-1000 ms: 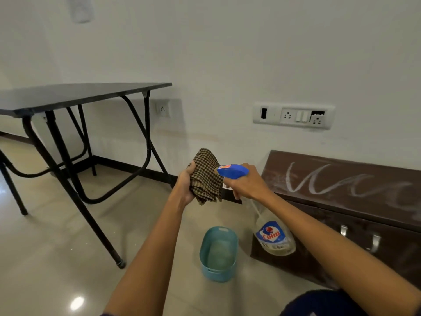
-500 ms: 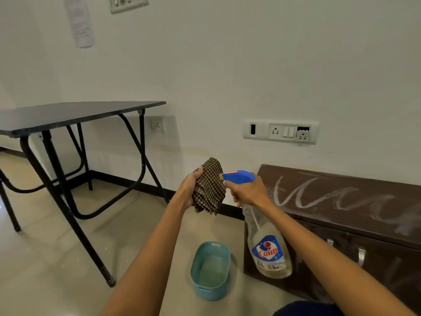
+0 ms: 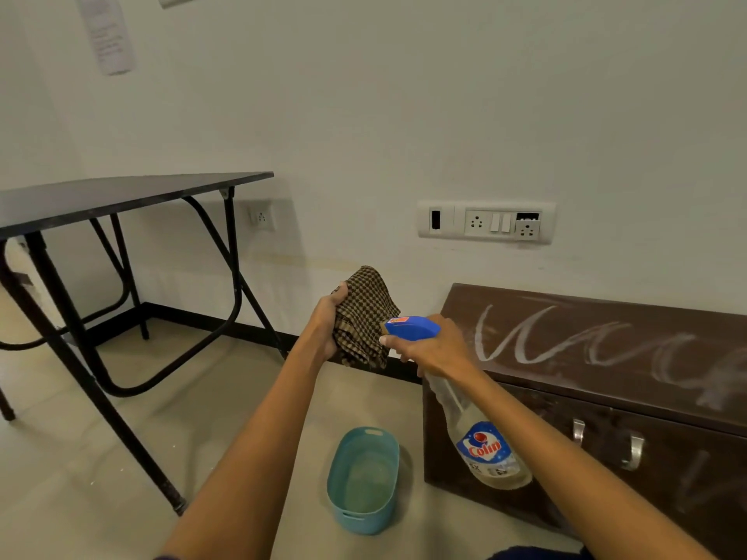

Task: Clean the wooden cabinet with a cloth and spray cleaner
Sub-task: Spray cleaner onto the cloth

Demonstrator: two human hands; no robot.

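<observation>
My left hand (image 3: 325, 323) holds a bunched brown checked cloth (image 3: 364, 317) up in front of me. My right hand (image 3: 434, 349) grips the neck of a clear spray bottle (image 3: 485, 446) with a blue trigger head (image 3: 412, 327), and the nozzle points at the cloth from a few centimetres away. The low dark wooden cabinet (image 3: 606, 357) stands against the wall at the right, with white dusty streaks across its top and metal handles on its front.
A light blue plastic tub (image 3: 343, 503) sits on the tiled floor just left of the cabinet, below my hands. A black folding table (image 3: 121, 192) stands at the left. A white socket and switch panel (image 3: 485, 222) is on the wall above the cabinet.
The view has tilted up a little, so hands and cabinet sit lower in frame. The bottle has swung from tilted to more upright, and its nozzle has stayed close to the cloth.
</observation>
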